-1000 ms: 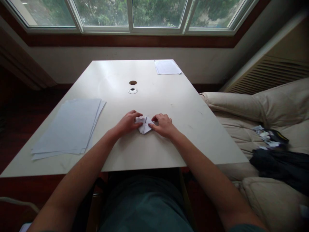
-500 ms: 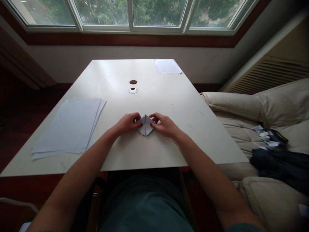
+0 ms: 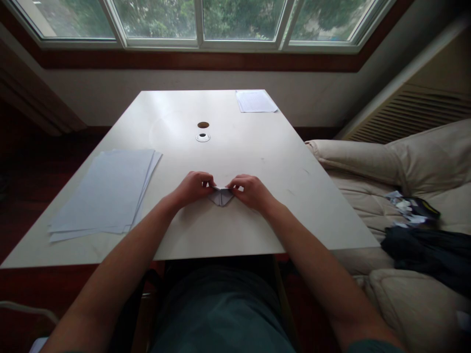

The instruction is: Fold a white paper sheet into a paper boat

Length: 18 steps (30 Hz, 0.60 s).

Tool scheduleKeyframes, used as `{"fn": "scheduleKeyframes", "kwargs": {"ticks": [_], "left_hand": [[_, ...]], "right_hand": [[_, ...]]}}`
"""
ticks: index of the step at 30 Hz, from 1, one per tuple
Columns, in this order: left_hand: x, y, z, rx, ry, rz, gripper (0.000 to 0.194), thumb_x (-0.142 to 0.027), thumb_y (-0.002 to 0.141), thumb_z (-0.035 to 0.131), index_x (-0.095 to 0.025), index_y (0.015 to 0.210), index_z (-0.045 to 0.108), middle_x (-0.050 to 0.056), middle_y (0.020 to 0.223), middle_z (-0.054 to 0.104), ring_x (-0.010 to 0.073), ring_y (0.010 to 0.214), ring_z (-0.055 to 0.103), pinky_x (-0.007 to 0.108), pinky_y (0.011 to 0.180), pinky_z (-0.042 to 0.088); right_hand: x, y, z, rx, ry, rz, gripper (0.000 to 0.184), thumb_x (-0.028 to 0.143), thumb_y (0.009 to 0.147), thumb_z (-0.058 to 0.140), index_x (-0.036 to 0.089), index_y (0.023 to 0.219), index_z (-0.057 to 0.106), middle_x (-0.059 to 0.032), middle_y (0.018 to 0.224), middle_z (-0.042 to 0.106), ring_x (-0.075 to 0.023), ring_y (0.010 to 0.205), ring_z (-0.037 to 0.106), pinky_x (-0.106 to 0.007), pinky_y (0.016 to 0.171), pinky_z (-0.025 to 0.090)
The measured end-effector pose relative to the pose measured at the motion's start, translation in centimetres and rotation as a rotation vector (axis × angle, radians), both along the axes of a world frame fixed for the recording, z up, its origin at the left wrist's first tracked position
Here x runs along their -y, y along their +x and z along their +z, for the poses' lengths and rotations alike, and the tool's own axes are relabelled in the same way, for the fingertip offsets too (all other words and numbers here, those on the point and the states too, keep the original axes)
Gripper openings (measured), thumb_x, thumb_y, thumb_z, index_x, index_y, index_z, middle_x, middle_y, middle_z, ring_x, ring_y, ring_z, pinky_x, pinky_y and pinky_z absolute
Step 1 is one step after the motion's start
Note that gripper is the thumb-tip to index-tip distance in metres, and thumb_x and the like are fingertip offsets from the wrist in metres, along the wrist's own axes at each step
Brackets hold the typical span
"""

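Observation:
A small folded piece of white paper (image 3: 221,197) lies on the white table (image 3: 235,230) near its front edge. My left hand (image 3: 193,187) pinches the paper's left top corner with curled fingers. My right hand (image 3: 250,190) pinches its right top corner the same way. Both hands press the upper part flat, so only a small downward-pointing tip shows between them.
A stack of blank white sheets (image 3: 106,193) lies at the left of the table. Another sheet (image 3: 255,101) rests at the far right corner. A cable hole (image 3: 203,125) and its cap (image 3: 202,138) sit mid-table. A cream sofa (image 3: 405,171) with dark clothing (image 3: 430,255) stands to the right.
The paper's upper point, which stood up half a second ago, has been folded down and flattened. My fingertips have come closer together along its top edge.

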<state>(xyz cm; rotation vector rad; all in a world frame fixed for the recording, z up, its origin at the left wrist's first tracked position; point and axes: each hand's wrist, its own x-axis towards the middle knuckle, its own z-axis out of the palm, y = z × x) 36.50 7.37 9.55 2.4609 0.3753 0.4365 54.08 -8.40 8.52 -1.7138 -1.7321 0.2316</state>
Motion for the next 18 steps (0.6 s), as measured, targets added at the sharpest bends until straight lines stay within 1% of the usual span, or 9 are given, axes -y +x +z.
{"fn": "scheduleKeyframes", "kwargs": {"ticks": [2,4,7,9,13,18], "left_hand": [[-0.09,-0.08,0.1,0.014,0.013,-0.053,0.01,-0.014,0.072,0.063,-0.016,0.073,0.073,0.0,0.07,0.067,0.0102,0.062,0.056,0.021,0.061,0.041],[-0.19,-0.21,0.3,-0.001,0.018,-0.073,0.013,-0.014,0.074,0.061,-0.016,0.077,0.074,0.001,0.072,0.069,0.0108,0.064,0.058,0.021,0.063,0.043],[-0.34,-0.39,0.67,-0.072,-0.004,-0.045,0.018,-0.017,0.076,0.06,-0.017,0.086,0.075,0.001,0.074,0.07,0.0118,0.066,0.06,0.021,0.065,0.044],[-0.39,-0.43,0.87,-0.135,-0.012,-0.022,0.02,-0.021,0.077,0.06,-0.017,0.089,0.075,0.001,0.075,0.07,0.0126,0.066,0.06,0.022,0.064,0.044],[-0.29,-0.37,0.99,-0.192,0.029,-0.005,0.02,-0.026,0.079,0.059,-0.016,0.087,0.075,0.002,0.074,0.069,0.0134,0.066,0.059,0.022,0.062,0.043],[-0.14,-0.46,0.76,-0.137,0.043,-0.017,0.019,-0.026,0.081,0.057,-0.017,0.083,0.074,0.001,0.071,0.067,0.0123,0.063,0.057,0.023,0.061,0.041]], "right_hand": [[0.07,0.14,0.01,0.031,-0.015,0.004,0.019,0.012,0.083,0.061,0.023,0.089,0.076,-0.003,0.088,0.073,-0.0158,0.081,0.065,-0.027,0.077,0.048],[0.11,0.26,-0.03,0.045,-0.025,-0.005,0.02,0.013,0.084,0.061,0.024,0.094,0.076,-0.0031,0.093,0.075,-0.0168,0.084,0.067,-0.028,0.079,0.049],[0.1,0.38,-0.18,0.018,-0.031,-0.024,0.024,0.013,0.084,0.061,0.024,0.101,0.074,-0.0033,0.098,0.075,-0.0173,0.085,0.067,-0.029,0.082,0.05],[0.06,0.42,-0.28,-0.017,-0.044,-0.027,0.025,0.013,0.083,0.06,0.023,0.103,0.073,-0.0037,0.098,0.075,-0.0172,0.084,0.067,-0.029,0.082,0.05],[0.0,0.48,-0.38,-0.078,-0.076,-0.031,0.021,0.014,0.083,0.06,0.02,0.099,0.072,-0.0037,0.091,0.073,-0.0161,0.079,0.066,-0.027,0.077,0.05],[-0.05,0.43,-0.19,-0.081,-0.075,-0.021,0.018,0.013,0.083,0.059,0.02,0.096,0.07,-0.0036,0.09,0.071,-0.0157,0.08,0.064,-0.027,0.076,0.049]]}}
